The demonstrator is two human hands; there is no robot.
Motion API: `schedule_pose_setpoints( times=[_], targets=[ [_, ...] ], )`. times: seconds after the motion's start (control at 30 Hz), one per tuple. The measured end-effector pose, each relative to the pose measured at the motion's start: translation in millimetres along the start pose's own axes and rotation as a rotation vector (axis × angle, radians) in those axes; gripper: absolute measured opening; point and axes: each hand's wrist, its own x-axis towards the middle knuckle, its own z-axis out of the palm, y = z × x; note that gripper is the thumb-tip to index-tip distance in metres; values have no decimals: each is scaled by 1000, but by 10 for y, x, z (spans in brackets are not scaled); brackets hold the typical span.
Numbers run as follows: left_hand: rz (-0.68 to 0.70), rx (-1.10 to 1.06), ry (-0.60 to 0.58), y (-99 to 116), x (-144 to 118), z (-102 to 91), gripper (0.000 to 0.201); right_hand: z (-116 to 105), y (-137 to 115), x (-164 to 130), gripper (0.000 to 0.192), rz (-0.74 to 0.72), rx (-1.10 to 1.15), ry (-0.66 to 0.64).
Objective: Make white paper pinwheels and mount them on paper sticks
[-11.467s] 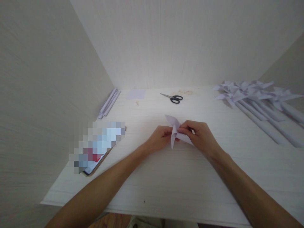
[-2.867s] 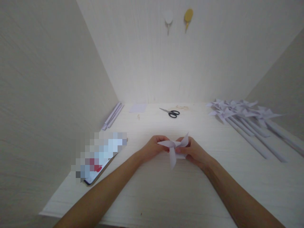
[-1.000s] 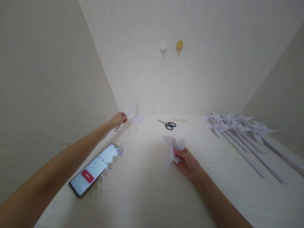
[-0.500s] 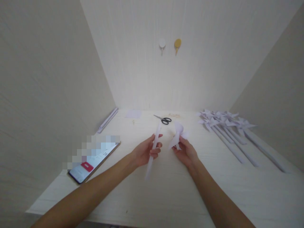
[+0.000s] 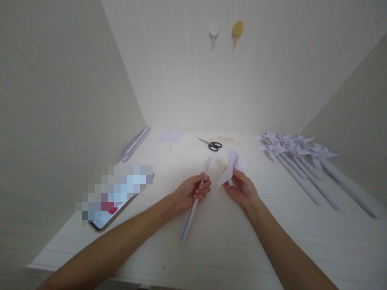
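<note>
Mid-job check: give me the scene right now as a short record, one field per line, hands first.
Left hand: gripping a rolled paper tube, tilted
Right hand: holding a folded paper pinwheel
Tube and pinwheel: apart
Far left: spare rolled tubes
Far middle: flat paper sheet, black-handled scissors
Right side: stemmed pinwheels, lying overlapped
Near left: phone, screen mostly pixelated
Above: white hook, yellow hook

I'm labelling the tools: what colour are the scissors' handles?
The scissors' handles are black, as the head view shows.
</note>
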Motion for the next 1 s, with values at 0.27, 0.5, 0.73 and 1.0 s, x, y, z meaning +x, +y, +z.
schedule_pose_setpoints(
  times=[0.27,0.5,0.73,1.0],
  targets=[
    [11,166,-10,7,-4,38,20,-32,15,19,18,25,-26,-3],
    [-14,87,33,20,8,15,15,-3,-1,-9,19,4,-69,-27],
    [-2,2,56,15,27,-5,17,-10,0,-13,20,27,-30,-38],
    [-47,92,26,39,14,21,21,4,-4,-16,20,16,-46,-41]
  ],
)
